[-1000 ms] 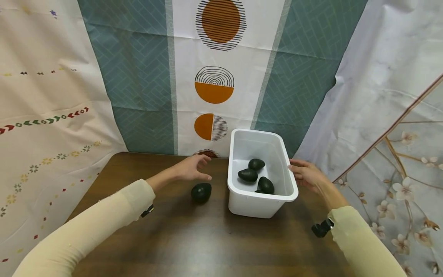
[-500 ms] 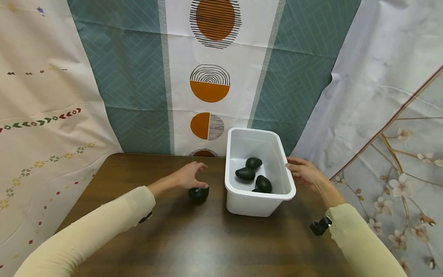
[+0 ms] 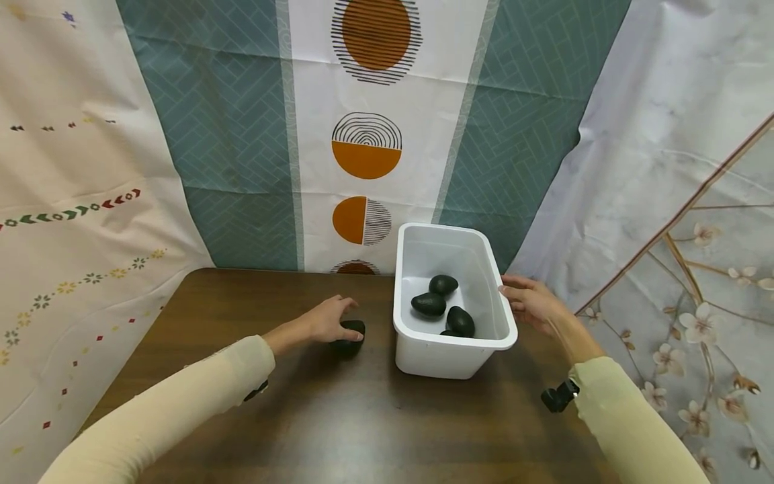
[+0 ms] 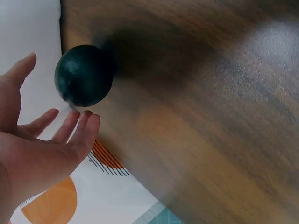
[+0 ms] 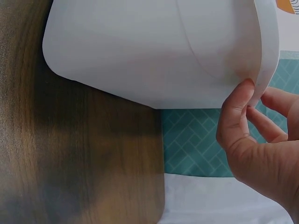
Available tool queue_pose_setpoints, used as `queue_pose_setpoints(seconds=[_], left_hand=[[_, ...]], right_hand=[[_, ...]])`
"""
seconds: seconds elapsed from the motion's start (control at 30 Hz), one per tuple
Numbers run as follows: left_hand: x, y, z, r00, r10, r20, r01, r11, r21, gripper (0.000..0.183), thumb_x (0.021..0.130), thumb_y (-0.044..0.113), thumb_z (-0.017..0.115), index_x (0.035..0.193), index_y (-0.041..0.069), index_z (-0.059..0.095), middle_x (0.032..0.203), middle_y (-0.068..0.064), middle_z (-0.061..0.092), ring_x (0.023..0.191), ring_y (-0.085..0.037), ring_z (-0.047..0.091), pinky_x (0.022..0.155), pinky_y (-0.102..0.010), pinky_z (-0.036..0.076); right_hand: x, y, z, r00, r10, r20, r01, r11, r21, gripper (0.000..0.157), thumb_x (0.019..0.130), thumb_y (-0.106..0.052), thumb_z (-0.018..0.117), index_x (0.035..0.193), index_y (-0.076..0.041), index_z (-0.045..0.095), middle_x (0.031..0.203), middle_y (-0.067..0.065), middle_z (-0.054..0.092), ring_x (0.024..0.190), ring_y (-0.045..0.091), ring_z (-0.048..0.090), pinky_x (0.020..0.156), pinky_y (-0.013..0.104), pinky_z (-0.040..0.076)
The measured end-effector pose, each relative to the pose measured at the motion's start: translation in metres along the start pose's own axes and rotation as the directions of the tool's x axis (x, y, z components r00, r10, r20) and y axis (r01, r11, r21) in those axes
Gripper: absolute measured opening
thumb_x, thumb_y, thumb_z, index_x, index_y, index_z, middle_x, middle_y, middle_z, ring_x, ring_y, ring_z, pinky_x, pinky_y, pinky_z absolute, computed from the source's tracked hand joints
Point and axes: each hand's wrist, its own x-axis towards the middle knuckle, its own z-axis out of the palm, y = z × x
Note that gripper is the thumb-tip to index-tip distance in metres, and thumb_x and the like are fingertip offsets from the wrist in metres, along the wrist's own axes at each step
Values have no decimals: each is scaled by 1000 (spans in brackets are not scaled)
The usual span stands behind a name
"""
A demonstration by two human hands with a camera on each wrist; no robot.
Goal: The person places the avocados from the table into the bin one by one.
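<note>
A dark green avocado point(image 3: 347, 347) sits on the wooden table, partly hidden by my left hand point(image 3: 323, 320). In the left wrist view the thumb and fingers of that hand are spread beside the avocado point(image 4: 84, 77), with a visible gap. On the right stands a white plastic tub point(image 3: 435, 358) holding several avocados point(image 3: 428, 304). My right hand point(image 3: 535, 306) pinches its right rim. The right wrist view shows the thumb against the tub's outer wall point(image 5: 140, 51) and the fingertips at the rim's other side.
The brown table point(image 3: 363, 423) ends at the back against a patterned cloth point(image 3: 242, 134). A cream cloth point(image 3: 91, 202) hangs on the left and a floral cloth point(image 3: 683, 202) on the right. The tub stands near the back edge.
My left hand has come down from above and behind the avocado until it covers part of it. The right hand stays at the tub's rim. The head view has shifted slightly.
</note>
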Motion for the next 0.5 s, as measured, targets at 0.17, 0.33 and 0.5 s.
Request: queue_pose_setpoints(seconds=[0.17, 0.33, 0.5], left_hand=[[-1, 1, 7, 999, -38, 28, 38, 999, 14, 76, 92, 40, 84, 149, 1, 53, 139, -26, 54, 121, -38, 61, 100, -54, 53], [0, -2, 15, 998, -55, 11, 54, 995, 79, 77, 90, 42, 84, 149, 2, 54, 133, -19, 56, 108, -30, 62, 92, -49, 56], [3, -4, 19, 998, -56, -13, 57, 993, 105, 74, 89, 40, 86, 146, 3, 57, 129, -16, 58, 105, -29, 63, 89, -49, 56]], right_hand=[[0, -1, 1, 1000, -4, -7, 4, 1000, -1, 67, 110, -17, 59, 163, 5, 26, 98, -9, 76, 88, 7, 72, 76, 28, 59], [0, -1, 1, 1000, 1, -7, 0, 1000, 2, 66, 110, -16, 59, 163, 6, 26, 98, -9, 75, 88, 8, 73, 77, 29, 59], [1, -1, 0, 1000, -4, -11, 4, 1000, 2, 66, 110, -16, 59, 163, 6, 27, 99, -9, 75, 89, 8, 73, 77, 29, 59]])
